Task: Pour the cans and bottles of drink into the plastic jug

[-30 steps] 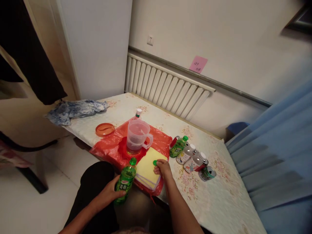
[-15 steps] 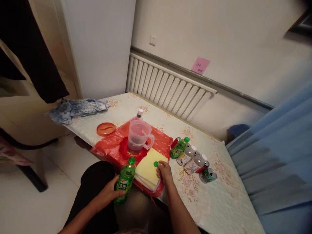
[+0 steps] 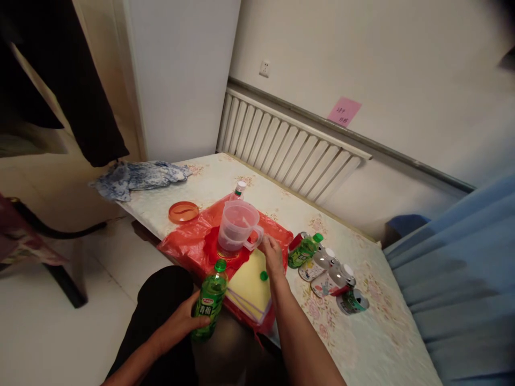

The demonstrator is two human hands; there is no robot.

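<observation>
Left hand [image 3: 183,321] was clamped round the upright green bottle [image 3: 210,303] at the table [image 3: 362,332] edge, and right hand [image 3: 272,253] sat open and empty at the jug [image 3: 237,228] handle, past the loose cap [image 3: 264,276]; likely jug-pickup step, which called for a firm handle grip.

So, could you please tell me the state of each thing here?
Green plastic drink bottle: upright, gripped by left hand.
Clear plastic measuring jug: upright, uncovered, right hand at handle.
Small green cap: loose on yellow pad.
Round orange lid: lying on table.

Two green bottles [image 3: 210,301] [image 3: 304,250], two cans [image 3: 296,241] [image 3: 353,301], one jug [image 3: 237,231]
</observation>
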